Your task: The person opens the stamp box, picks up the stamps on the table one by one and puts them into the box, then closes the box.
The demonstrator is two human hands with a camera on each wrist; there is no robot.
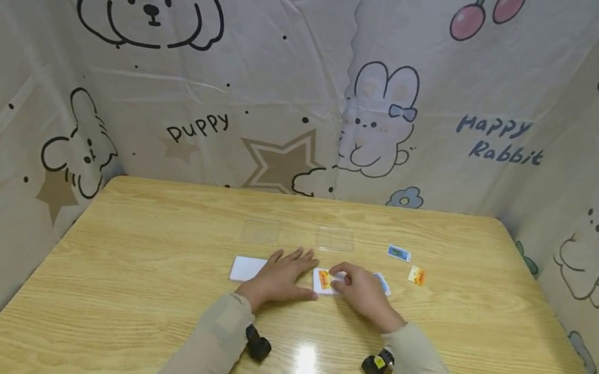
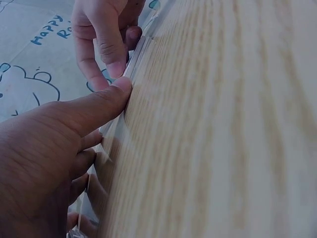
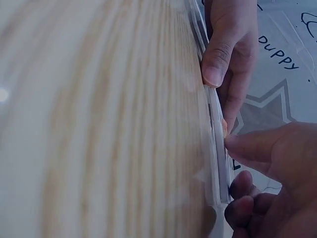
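The left hand, fingers spread, thumbs the edge of a white block running left-right; on it, an orange card tips slightly left, long axis part-hidden by the right hand, bent fingertips touching, pinch uncertain

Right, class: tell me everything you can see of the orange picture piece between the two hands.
The orange picture piece is small, flat and roughly rectangular, orange and yellow, its image too small to read. It looks like paper or thin card. It lies slightly askew on a white slab, near the left end. The right hand appears to pinch its right edge.
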